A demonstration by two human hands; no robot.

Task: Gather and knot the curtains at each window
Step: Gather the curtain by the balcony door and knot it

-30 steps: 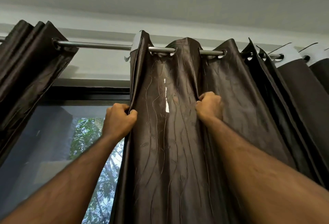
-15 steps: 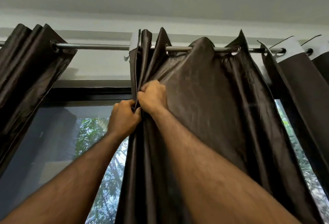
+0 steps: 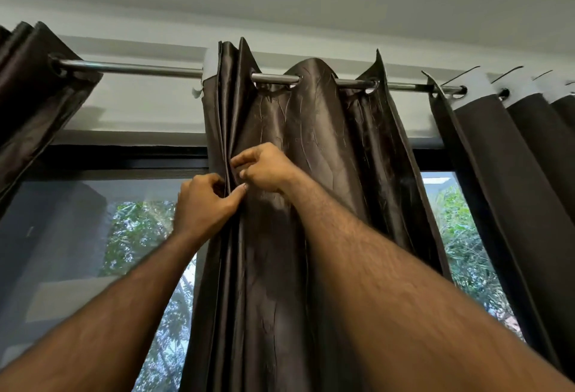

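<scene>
A dark brown satin curtain (image 3: 317,149) hangs by eyelets from a steel rod (image 3: 130,67) above the window. Its left edge is bunched into narrow vertical folds. My left hand (image 3: 203,203) pinches those folds between thumb and fingers just below the window's top frame. My right hand (image 3: 264,169) is right beside it, slightly higher, with fingers curled at the same folds; whether it still holds cloth is unclear. The rest of the panel spreads loosely to the right over two eyelets.
Another gathered brown curtain (image 3: 34,99) hangs at the far left of the rod. A third panel (image 3: 510,155) with white lining showing hangs at the right. The dark-framed window (image 3: 124,158) shows trees outside. The ceiling is close above.
My right hand dragged a curtain fold leftward along the rod to my left hand. The folds now sit stacked at the left edge, and a gap of window has opened on the right.
</scene>
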